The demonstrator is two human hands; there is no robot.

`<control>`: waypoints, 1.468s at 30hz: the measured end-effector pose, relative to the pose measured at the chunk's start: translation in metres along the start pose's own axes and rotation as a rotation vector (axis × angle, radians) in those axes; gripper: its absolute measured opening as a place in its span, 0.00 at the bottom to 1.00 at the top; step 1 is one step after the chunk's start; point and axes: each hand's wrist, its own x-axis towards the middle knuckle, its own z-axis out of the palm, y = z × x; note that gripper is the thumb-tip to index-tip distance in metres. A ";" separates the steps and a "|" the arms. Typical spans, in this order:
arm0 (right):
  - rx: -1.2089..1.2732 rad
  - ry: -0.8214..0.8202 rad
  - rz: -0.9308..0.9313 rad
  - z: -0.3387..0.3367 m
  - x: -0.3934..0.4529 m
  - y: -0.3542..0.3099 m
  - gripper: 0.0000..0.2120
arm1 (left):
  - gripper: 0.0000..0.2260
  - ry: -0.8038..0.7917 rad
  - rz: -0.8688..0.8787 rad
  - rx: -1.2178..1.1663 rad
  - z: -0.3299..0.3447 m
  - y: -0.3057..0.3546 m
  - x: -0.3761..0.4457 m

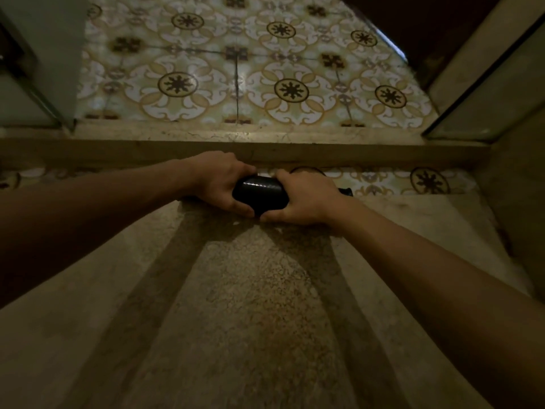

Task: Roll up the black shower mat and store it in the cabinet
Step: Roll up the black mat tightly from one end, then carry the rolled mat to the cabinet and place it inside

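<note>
The fingers of the left hand (221,184) were curled over the far side of the rolled black shower mat (259,193), with the thumb pressed along its near underside, so that the roll was clasped from the left. The fingers of the right hand (305,199) were likewise wrapped over the top of the roll, packed close together, and the thumb was tucked beneath it, almost meeting the left thumb. Between the two hands only a short, glossy stretch of the mat was left exposed; a small dark end of the roll was seen poking out just beyond the right wrist. No brand, label or writing could be made out on the mat, which appeared plain black under the dim light.

The roll was held just above or on the far edge of a speckled stone floor (250,305); contact could not be judged. Directly beyond the mat a raised stone threshold (265,149) was laid across the view, and a narrow strip of patterned tile was visible between the mat and that threshold. Beyond the threshold a floor of floral patterned tiles (236,78) was spread out. Glass panels were set to the left (44,93) and right (486,98) of the threshold. Both bare forearms were stretched forward from the near corners toward the mat.
</note>
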 end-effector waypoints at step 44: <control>0.138 0.099 -0.096 -0.469 -0.333 -0.180 0.32 | 0.33 0.022 -0.172 0.012 -0.453 0.263 -0.339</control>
